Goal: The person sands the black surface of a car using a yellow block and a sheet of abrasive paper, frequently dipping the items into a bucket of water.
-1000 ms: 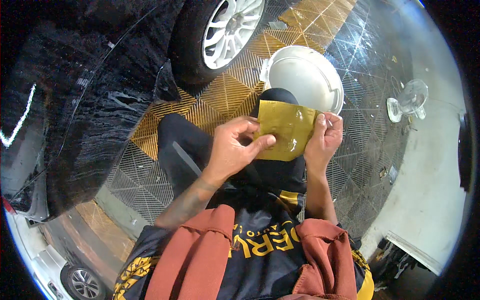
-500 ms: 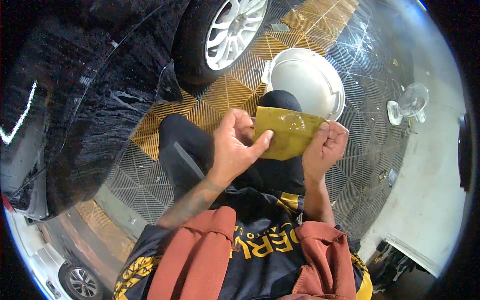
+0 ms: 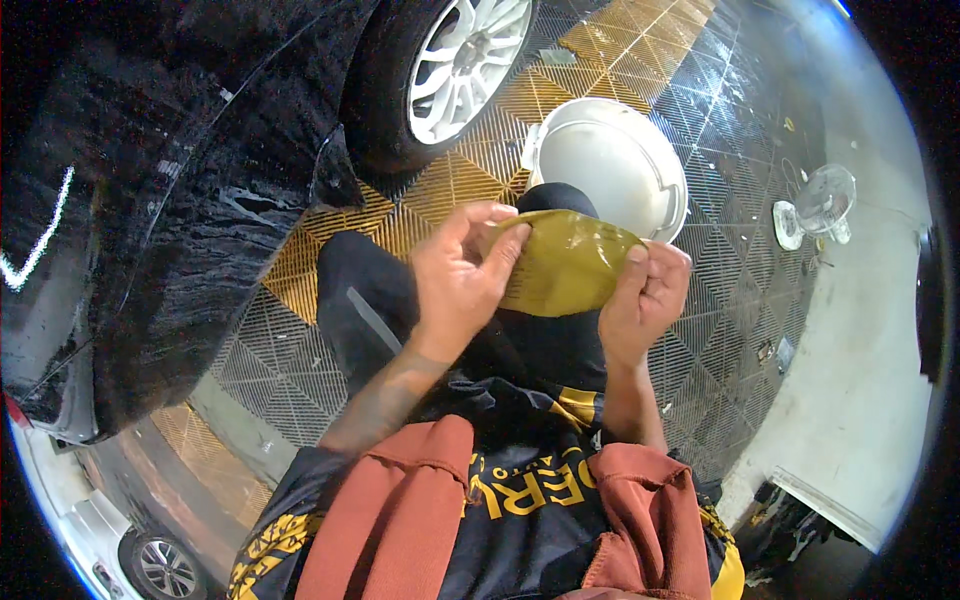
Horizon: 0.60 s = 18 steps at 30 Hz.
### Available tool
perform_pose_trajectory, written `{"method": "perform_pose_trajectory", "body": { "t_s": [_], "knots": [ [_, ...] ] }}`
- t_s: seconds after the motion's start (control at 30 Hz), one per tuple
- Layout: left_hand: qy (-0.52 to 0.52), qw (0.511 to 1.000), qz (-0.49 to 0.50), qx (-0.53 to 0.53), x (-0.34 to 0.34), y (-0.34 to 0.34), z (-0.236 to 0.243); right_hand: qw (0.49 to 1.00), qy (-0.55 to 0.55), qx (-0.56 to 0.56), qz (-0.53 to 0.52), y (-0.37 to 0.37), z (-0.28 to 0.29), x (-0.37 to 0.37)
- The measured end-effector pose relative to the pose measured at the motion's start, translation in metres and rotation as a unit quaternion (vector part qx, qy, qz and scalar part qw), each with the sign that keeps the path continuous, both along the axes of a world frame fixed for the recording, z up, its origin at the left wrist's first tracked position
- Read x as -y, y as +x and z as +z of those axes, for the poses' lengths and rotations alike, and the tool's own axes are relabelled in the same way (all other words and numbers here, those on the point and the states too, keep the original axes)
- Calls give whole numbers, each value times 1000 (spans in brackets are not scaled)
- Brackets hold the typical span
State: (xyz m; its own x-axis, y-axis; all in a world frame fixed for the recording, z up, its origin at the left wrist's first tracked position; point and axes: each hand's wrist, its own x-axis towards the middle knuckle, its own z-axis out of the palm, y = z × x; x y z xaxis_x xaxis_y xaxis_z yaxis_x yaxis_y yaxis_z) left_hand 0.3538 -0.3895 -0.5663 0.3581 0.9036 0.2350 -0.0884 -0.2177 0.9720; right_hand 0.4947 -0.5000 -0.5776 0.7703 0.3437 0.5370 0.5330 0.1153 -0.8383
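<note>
My left hand [image 3: 465, 270] pinches the top left corner of a glossy olive-yellow sheet or pouch [image 3: 565, 265], thumb on its front. My right hand [image 3: 640, 295] grips the sheet's right end, thumb against the front and fingers curled. The sheet is bowed between both hands, over my dark-clad knees [image 3: 360, 300]. Just beyond it sits a white bucket [image 3: 610, 160], partly hidden behind one knee.
A dirty, wet black car body [image 3: 170, 200] fills the left, with a white-spoked wheel [image 3: 465, 65]. A standing fan [image 3: 825, 205] is at right beside a pale wall [image 3: 855, 330]. Grid tiles [image 3: 730, 380] cover the floor. A white car [image 3: 100, 540] shows at lower left.
My left hand has moved slightly up and back to the left, its thumb now at the sheet's upper edge. The sheet, flat earlier, is now more bowed.
</note>
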Motion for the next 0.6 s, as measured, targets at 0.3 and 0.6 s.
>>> {"method": "perform_pose_trajectory", "body": {
  "t_s": [0.3,0.6],
  "knots": [
    [-81,965,-236,-78,-43,-11,24,857,-199,-175,443,39,52,-3],
    [-117,953,-261,-99,-52,-11,26,836,-229,-224,446,23,41,-20]
  ]
}}
